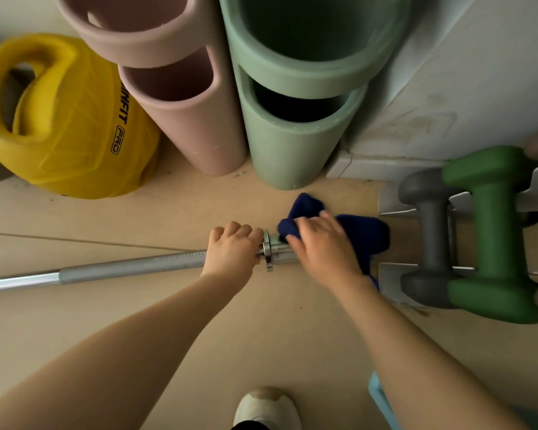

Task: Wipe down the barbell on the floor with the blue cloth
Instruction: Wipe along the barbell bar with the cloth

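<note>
A silver barbell lies across the floor from the left edge to the middle. My left hand grips the bar just left of its chrome collar. My right hand holds the dark blue cloth wrapped over the bar's sleeve, right of the collar. The sleeve's end is hidden under the cloth and hand.
A yellow handled medicine ball sits at the back left. Rolled pink mats and green mats stand against the wall. A grey dumbbell and a green dumbbell rest on a rack at right. My shoe is below.
</note>
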Demonstrator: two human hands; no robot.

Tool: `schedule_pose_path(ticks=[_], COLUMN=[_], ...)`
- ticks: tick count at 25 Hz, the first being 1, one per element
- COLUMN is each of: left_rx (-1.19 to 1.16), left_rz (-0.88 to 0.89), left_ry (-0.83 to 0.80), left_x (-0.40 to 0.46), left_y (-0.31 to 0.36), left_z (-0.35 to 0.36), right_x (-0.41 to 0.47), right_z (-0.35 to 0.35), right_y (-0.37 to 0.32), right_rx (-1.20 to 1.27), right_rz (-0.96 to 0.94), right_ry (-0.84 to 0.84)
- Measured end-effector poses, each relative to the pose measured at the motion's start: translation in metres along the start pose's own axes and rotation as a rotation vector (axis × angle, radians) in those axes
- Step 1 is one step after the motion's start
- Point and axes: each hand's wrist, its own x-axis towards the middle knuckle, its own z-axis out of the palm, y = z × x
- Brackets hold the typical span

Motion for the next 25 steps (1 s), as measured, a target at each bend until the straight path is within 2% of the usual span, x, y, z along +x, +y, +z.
schedule_pose_path(ticks=[3, 4, 5, 7, 9, 10, 11, 13, 14, 15, 16, 18, 20, 21, 23, 25], left_rx=[-0.013, -0.012, 0.009, 0.042, -0.019, -0.043, -0.048, -0.055, -0.073, -0.094, -0.128, -0.166, -0.159, -0.143, -0.112, -0.121], left_rz=[-0.011, -0.011, 0.003, 0.015, -0.003, -0.011, 0.003, 0.012, 0.002, -0.006, -0.011, -0.020, -0.019, -0.011, -0.005, -0.025], left_ry=[-0.003, -0.008, 0.012, 0.075, 0.042, 0.034, 0.043, 0.059, 0.040, 0.040, 0.041, 0.086, 0.077, 0.054, 0.027, 0.013], left_x=[-0.002, -0.003, -0.006, -0.007, -0.008, -0.008, -0.008, -0.006, -0.004, -0.003, -0.002, -0.002, -0.001, 0.001, 0.005, 0.007], left_y=[0.002, 0.003, 0.004, 0.004, 0.003, 0.003, 0.001, -0.002, -0.002, -0.002, -0.003, -0.006, -0.007, -0.007, -0.009, -0.008], left_z=[0.003, 0.003, 0.001, 0.001, 0.002, 0.003, 0.004, 0.003, 0.003, 0.003, 0.004, 0.005, 0.004, 0.004, 0.004, 0.002], right_x=[0.002, 0.002, 0.001, -0.009, -0.010, -0.008, -0.007, -0.010, -0.011, -0.011, -0.013, -0.023, -0.020, -0.017, -0.012, -0.008], right_z=[-0.006, -0.002, 0.006, 0.019, 0.017, 0.014, 0.010, 0.002, 0.002, 0.009, 0.017, 0.027, 0.025, 0.024, 0.022, 0.015], right_y=[0.020, 0.004, -0.020, -0.056, -0.036, -0.016, 0.002, 0.018, 0.006, -0.016, -0.044, -0.076, -0.051, -0.033, -0.012, -0.033], right_rx=[-0.045, -0.032, 0.010, 0.052, 0.079, 0.041, 0.008, 0.078, 0.134, 0.180, 0.240, 0.313, 0.290, 0.242, 0.241, 0.417], right_rz=[0.461, 0.519, 0.476, 0.201, -0.020, -0.057, 0.009, 0.407, 0.580, 0.651, 0.610, 0.352, 0.153, 0.150, 0.415, 0.751], right_ry=[0.089, 0.075, 0.075, 0.134, 0.124, 0.129, 0.144, 0.219, 0.260, 0.301, 0.297, 0.251, 0.192, 0.198, 0.280, 0.332])
